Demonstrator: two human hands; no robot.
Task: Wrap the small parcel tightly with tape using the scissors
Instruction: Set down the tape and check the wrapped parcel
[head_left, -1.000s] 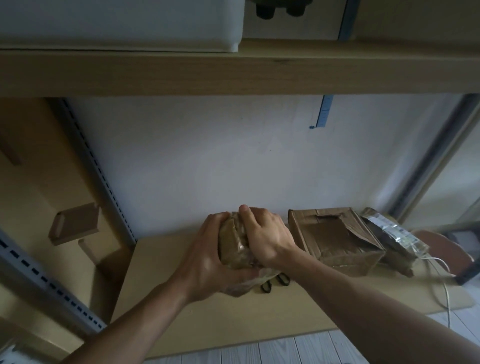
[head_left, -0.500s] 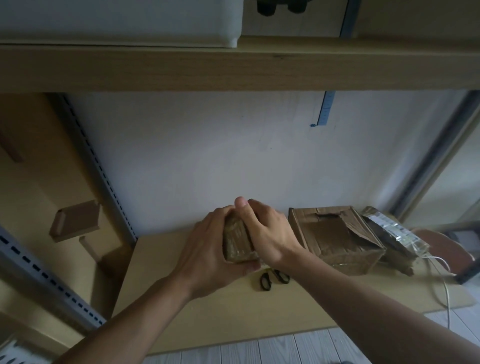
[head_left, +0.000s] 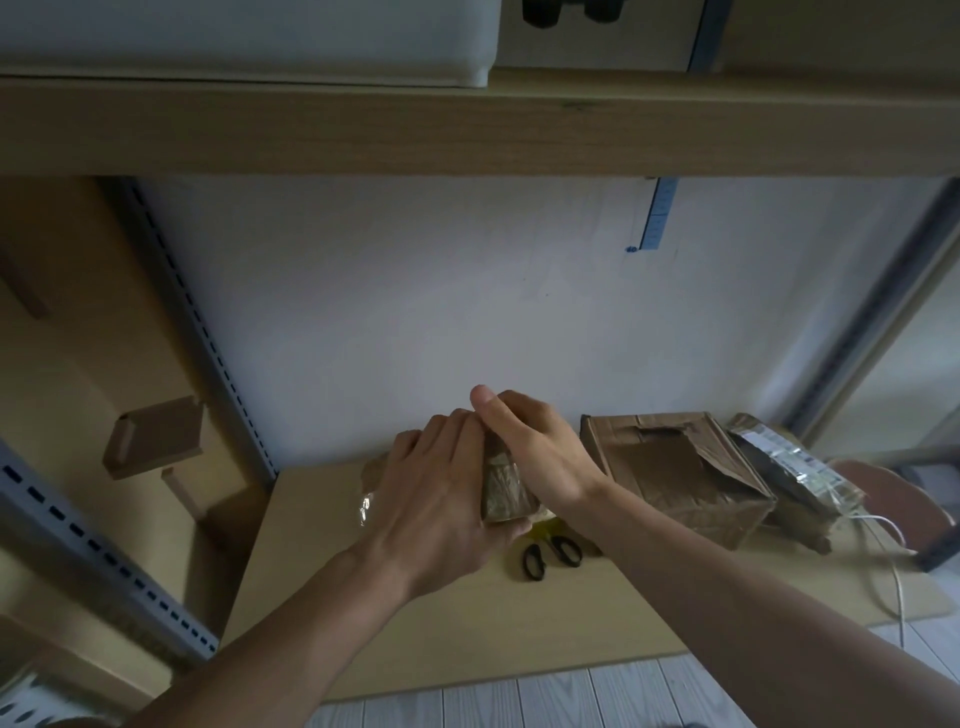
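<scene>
We clamp the parcel (head_left: 501, 488) between both hands, above the table (head_left: 597, 623).

Since half a second ago our left hand (head_left: 441, 499) has slid over its near face, fingers spread flat; right hand (head_left: 537, 452) fingers curl over the top. More of the scissors (head_left: 550, 555) shows below, on the table.

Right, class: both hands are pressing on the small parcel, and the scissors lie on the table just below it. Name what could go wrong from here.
1. The scissors lie partly under the small parcel; setting it down could trap them.
2. Both the left hand and the right hand clasp the parcel, leaving none free to cut.
3. The loose shiny tape beside the left hand might crease or stick to itself.
</scene>
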